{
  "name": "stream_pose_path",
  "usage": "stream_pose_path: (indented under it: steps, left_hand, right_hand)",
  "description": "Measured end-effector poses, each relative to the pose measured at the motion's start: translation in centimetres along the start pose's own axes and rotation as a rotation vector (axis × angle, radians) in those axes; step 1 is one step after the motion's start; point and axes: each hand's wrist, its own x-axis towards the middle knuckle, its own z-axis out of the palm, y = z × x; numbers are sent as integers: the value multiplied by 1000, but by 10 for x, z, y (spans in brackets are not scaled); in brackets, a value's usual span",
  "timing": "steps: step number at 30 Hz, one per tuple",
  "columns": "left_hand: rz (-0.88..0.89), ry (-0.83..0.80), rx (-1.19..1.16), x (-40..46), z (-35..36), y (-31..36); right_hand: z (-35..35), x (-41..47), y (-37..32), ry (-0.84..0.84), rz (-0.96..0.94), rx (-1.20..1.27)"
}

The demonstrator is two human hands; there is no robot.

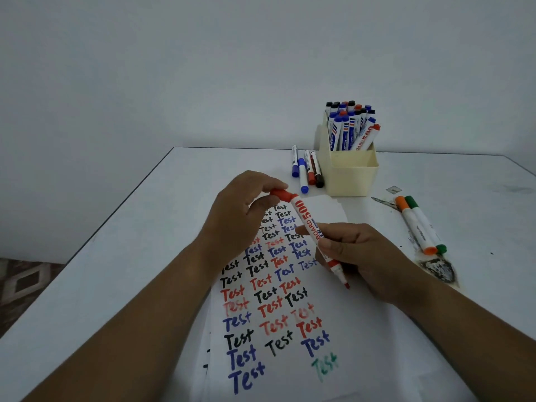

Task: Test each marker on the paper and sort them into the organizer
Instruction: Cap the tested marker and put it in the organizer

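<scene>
Left hand [235, 216] pinches the red cap [280, 194], seated on the back end of the red marker [311, 227]. Right hand [356, 256] grips the marker barrel, bare tip down, just above the paper [333, 309] beside rows of "Test" in black, red, blue and one green. Both hands cover part of the upper rows. Behind the paper: four capped markers [307, 169] lying flat, just left of the cream organizer [348, 175]. Its rear compartment is packed with upright markers; nothing shows in the front one. Right of it, orange marker [413, 224] and green marker [426, 224] lie side by side on the white table [116, 256], next to a dark smudge [439, 269].
</scene>
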Motion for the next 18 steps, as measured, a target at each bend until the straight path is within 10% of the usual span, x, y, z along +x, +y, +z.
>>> stream_pose_path:
  steps: [18]
  left_hand:
    - [-155,-91,-403,3,-5,11]
  right_hand:
    - [-4,0,1,-58,-71,-71]
